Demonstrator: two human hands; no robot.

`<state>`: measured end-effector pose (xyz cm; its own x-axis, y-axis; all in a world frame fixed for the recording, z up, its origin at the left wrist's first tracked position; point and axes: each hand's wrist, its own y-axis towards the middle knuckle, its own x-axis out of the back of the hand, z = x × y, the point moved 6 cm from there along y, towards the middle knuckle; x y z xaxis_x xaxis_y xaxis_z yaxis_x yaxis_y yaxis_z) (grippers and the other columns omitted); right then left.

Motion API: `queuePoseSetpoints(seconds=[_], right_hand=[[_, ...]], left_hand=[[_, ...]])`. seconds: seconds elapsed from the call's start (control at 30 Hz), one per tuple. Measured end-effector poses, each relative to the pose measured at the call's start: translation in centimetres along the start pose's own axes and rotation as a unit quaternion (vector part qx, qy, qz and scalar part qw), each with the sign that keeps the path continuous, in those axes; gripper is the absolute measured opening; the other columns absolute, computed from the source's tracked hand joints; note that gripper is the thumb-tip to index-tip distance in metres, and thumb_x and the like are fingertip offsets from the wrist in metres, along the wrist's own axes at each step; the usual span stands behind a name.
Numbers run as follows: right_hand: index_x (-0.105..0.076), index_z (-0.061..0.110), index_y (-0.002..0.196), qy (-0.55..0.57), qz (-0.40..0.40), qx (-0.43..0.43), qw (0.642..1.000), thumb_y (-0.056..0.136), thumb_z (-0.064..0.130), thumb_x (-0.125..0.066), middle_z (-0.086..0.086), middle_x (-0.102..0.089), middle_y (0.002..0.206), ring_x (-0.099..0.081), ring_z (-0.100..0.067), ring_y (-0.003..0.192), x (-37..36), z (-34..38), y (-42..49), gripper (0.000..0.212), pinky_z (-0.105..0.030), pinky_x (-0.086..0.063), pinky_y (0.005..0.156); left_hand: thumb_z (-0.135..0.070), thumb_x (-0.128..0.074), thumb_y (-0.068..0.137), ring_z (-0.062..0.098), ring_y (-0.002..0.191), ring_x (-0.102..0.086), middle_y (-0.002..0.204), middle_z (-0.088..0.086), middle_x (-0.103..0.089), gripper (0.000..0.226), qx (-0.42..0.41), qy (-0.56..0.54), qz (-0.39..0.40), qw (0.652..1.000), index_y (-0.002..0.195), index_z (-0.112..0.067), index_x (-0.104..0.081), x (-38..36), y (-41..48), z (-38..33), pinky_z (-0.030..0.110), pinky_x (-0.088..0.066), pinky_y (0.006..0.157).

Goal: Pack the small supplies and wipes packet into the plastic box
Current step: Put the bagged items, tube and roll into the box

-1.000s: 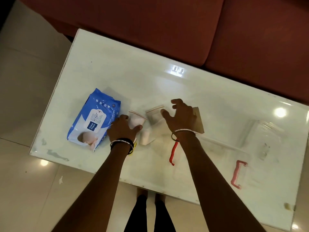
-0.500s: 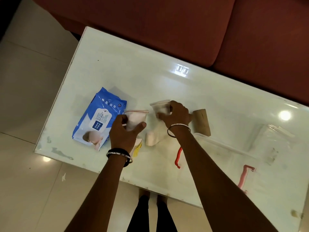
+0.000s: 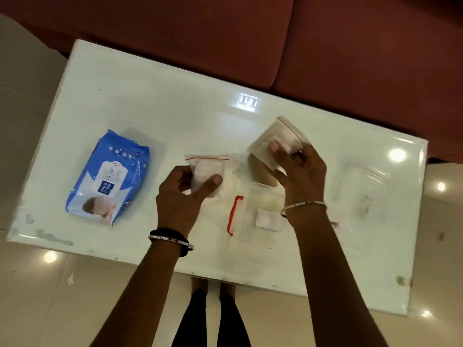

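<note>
Clear plastic box with red handle | on worktop, below right grip, open | right hand clamped on small red-seal zip bag | left hand clamped on second zip bag | blue wipes packet left of left grip | right nearer box.

I have one view only, from the head camera: it looks steeply down and forward over the white tabletop, near enough that both forearms rise from 6 o'clock, with a red sofa across 12 o'clock.
</note>
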<state>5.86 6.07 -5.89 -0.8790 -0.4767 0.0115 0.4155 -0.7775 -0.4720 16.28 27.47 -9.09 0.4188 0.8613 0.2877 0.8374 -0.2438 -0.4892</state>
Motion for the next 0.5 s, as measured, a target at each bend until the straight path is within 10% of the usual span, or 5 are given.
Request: queuePoseSetpoints(seconds=[0.2, 0.5], right_hand=[[-0.073, 0.014, 0.099, -0.084, -0.012, -0.070, 0.994, 0.076, 0.012, -0.082, -0.010, -0.074, 0.099, -0.070, -0.023, 0.094, 9.8, -3.3, -3.0, 0.025, -0.051, -0.061, 0.078], [-0.068, 0.014, 0.094, -0.227, -0.003, -0.227, 0.947, 0.072, 0.022, -0.085, -0.017, -0.073, 0.103, -0.069, -0.036, 0.100, 8.8, -14.2, -2.2, 0.028, -0.053, -0.055, 0.092]], left_hand=[[-0.044, -0.086, 0.061, -0.008, 0.066, -0.060, 0.081, -0.012, -0.071, 0.039, -0.001, 0.060, 0.049, 0.997, 0.089, -0.022, -0.070, -5.0, -3.6, 0.3, 0.004, -0.045, 0.057], [-0.044, -0.085, 0.064, 0.004, 0.084, -0.068, 0.087, -0.009, -0.074, 0.041, 0.038, 0.087, 0.030, 0.995, 0.093, -0.018, -0.072, -5.6, -5.8, 3.0, 0.013, -0.047, 0.067]])
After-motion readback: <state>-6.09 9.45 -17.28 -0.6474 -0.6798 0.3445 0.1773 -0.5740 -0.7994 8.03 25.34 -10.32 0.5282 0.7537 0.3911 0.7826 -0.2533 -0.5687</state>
